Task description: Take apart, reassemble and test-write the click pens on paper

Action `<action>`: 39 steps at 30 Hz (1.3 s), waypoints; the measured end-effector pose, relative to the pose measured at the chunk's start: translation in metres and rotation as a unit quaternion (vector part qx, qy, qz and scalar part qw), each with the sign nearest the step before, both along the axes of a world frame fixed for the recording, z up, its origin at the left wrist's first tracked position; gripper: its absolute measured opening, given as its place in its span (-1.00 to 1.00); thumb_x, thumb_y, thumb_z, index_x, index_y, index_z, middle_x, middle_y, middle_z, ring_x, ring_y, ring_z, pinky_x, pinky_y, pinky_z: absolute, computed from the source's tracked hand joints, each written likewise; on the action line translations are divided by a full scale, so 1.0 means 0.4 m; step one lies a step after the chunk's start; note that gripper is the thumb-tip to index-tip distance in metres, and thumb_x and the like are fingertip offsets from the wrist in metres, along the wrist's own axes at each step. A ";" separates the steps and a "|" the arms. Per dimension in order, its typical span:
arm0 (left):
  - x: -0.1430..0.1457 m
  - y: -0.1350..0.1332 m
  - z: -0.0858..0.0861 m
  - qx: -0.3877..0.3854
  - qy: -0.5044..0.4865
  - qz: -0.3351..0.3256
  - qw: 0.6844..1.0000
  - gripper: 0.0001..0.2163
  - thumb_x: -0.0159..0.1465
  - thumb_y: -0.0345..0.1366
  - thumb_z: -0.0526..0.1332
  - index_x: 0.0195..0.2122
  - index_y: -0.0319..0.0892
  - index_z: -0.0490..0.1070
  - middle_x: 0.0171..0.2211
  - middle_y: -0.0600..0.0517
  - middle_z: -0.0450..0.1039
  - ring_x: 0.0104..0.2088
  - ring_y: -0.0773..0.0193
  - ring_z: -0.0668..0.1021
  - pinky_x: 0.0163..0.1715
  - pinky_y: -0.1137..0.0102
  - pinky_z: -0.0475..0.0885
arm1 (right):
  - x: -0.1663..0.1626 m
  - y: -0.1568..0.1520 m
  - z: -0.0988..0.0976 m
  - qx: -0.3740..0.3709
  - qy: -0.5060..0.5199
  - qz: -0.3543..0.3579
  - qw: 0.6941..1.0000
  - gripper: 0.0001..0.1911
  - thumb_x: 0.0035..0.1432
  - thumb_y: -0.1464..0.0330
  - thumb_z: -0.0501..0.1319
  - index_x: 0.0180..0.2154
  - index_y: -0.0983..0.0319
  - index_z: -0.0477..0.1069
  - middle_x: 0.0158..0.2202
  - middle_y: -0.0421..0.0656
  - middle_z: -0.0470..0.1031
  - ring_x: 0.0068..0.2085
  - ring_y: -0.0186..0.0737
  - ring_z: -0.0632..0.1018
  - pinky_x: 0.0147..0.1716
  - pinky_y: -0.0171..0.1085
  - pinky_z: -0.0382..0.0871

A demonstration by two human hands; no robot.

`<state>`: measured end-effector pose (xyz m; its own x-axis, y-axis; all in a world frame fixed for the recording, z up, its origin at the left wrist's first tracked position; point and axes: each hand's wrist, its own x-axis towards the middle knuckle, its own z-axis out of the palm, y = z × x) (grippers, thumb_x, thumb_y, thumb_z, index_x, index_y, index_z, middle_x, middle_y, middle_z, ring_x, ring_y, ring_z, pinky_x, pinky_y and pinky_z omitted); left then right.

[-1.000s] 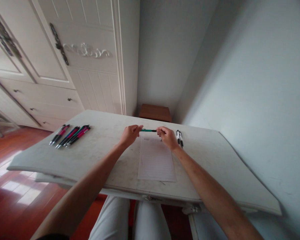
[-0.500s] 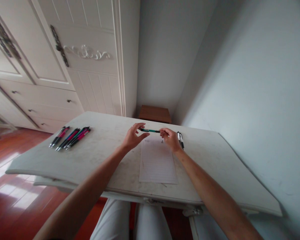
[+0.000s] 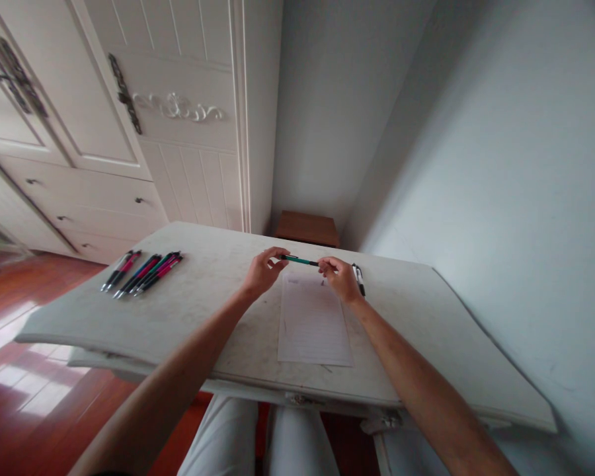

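A green pen (image 3: 301, 260) with dark ends is held level between my two hands, above the top edge of a lined sheet of paper (image 3: 315, 324). My left hand (image 3: 265, 270) pinches its left end between thumb and fingers. The fingers of my right hand (image 3: 338, 274) are closed around its right end. Just past my right hand lie white-and-black pens (image 3: 359, 280), partly hidden by it. Small dark marks show near the top of the paper.
Several coloured pens (image 3: 149, 272) lie side by side on the left of the white table (image 3: 218, 264). Behind the table are a brown wooden box-like piece (image 3: 307, 228) and a white wardrobe (image 3: 193, 172). A pale wall (image 3: 500, 165) borders the right side.
My left thumb and fingers have closed on the pen's left end, where they were spread around it before. The pen now tilts slightly down to the right.
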<state>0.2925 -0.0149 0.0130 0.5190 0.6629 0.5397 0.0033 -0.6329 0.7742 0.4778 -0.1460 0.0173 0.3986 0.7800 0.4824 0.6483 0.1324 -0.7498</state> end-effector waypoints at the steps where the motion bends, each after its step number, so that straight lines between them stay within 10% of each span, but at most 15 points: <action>1: -0.001 -0.001 -0.001 0.012 -0.007 -0.001 1.000 -0.77 0.16 -0.33 0.24 -0.14 -0.15 0.48 -0.16 -0.05 0.56 -0.21 0.22 0.56 -0.31 0.37 0.44 | 0.000 -0.001 0.003 -0.002 0.002 0.001 1.000 -0.69 0.19 0.15 0.16 -0.36 0.24 0.51 -0.49 -0.15 0.53 -0.47 -0.24 0.49 -0.42 -0.28 0.39; 6: -0.005 -0.005 -0.001 0.032 -0.004 0.038 0.999 -0.54 0.14 -0.26 0.30 0.08 -0.16 0.35 -0.11 -0.09 0.53 -0.07 0.15 0.53 -0.24 0.33 0.45 | -0.002 -0.005 0.006 -0.003 0.013 0.007 1.000 -0.70 0.18 0.15 0.17 -0.36 0.23 0.51 -0.46 -0.14 0.55 -0.44 -0.23 0.52 -0.37 -0.27 0.40; 15: -0.005 0.012 -0.011 -0.011 0.099 0.038 0.994 -0.58 0.31 0.01 0.01 -0.50 -0.18 0.42 -0.51 0.01 0.51 -0.45 0.24 0.50 -0.38 0.37 0.35 | -0.009 0.000 -0.003 0.029 -0.037 0.034 0.998 -0.74 0.18 0.20 0.18 -0.33 0.24 0.52 -0.34 -0.08 0.59 -0.32 -0.18 0.54 -0.23 -0.23 0.41; 22: 0.002 0.013 -0.001 -0.049 0.023 -0.014 0.998 -0.77 0.14 -0.14 0.22 -0.31 -0.18 0.52 -0.27 -0.05 0.58 -0.29 0.20 0.56 -0.35 0.38 0.40 | -0.007 0.000 -0.002 0.030 -0.002 0.031 0.999 -0.72 0.16 0.16 0.20 -0.32 0.23 0.53 -0.38 -0.11 0.57 -0.37 -0.20 0.52 -0.30 -0.25 0.42; 29: 0.000 -0.006 -0.005 -0.078 0.017 -0.007 0.997 -0.48 0.09 0.01 0.31 -0.02 -0.22 0.41 -0.15 -0.11 0.53 -0.18 0.16 0.55 -0.38 0.41 0.41 | -0.009 -0.005 0.007 0.039 0.011 0.019 0.999 -0.72 0.17 0.17 0.20 -0.32 0.24 0.53 -0.40 -0.13 0.56 -0.37 -0.20 0.52 -0.31 -0.27 0.41; 34: 0.002 0.009 -0.010 -0.054 0.046 0.001 0.997 -0.59 0.29 0.02 0.06 -0.46 -0.21 0.43 -0.56 0.03 0.42 -0.48 0.29 0.46 -0.41 0.39 0.36 | -0.005 -0.003 0.002 0.045 -0.006 0.024 0.999 -0.71 0.18 0.15 0.20 -0.31 0.24 0.53 -0.37 -0.11 0.57 -0.35 -0.19 0.52 -0.28 -0.26 0.41; 39: 0.002 0.021 -0.006 -0.069 0.006 -0.005 0.998 -0.79 0.15 -0.16 0.22 -0.37 -0.19 0.51 -0.42 -0.01 0.55 -0.39 0.24 0.52 -0.36 0.37 0.39 | -0.004 -0.002 -0.002 0.046 0.005 0.028 0.999 -0.70 0.18 0.13 0.22 -0.31 0.24 0.53 -0.36 -0.11 0.56 -0.35 -0.20 0.52 -0.29 -0.27 0.42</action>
